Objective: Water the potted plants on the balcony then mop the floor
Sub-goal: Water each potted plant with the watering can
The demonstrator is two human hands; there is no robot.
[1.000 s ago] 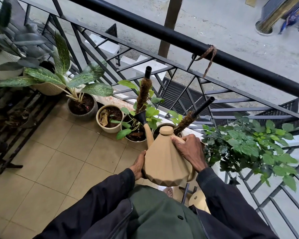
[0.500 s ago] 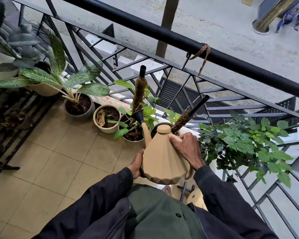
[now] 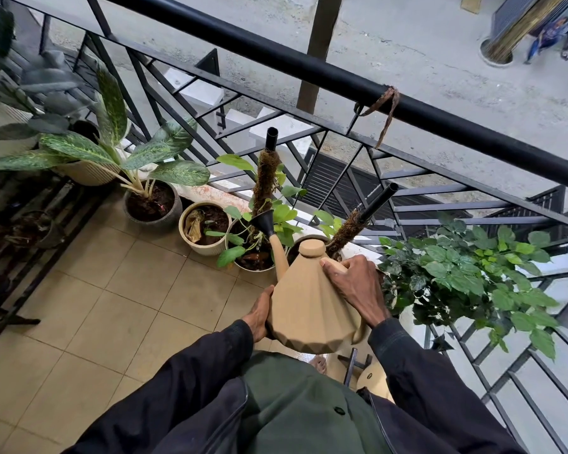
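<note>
A tan faceted watering can (image 3: 304,303) with a black spout tip is tilted forward over a white pot with a moss-pole vine (image 3: 254,250). My right hand (image 3: 354,285) grips the can's handle at its upper right. My left hand (image 3: 259,314) supports the can's lower left side with straight fingers. Water shows in the soil of that pot. Along the railing stand a cream pot of bare soil (image 3: 204,228), a grey pot with a variegated plant (image 3: 151,204), a second moss-pole pot (image 3: 312,244) behind the can, and a bushy green plant (image 3: 463,273) at the right.
A black metal railing (image 3: 341,77) bounds the balcony, with the street far below. A dark slatted plant stand (image 3: 23,244) with more pots fills the left side. Beige floor tiles (image 3: 105,306) spread left of me. A small stool (image 3: 371,378) stands by my feet.
The view has shifted slightly; the can stays tilted over the vine pot, and both hands keep their hold.
</note>
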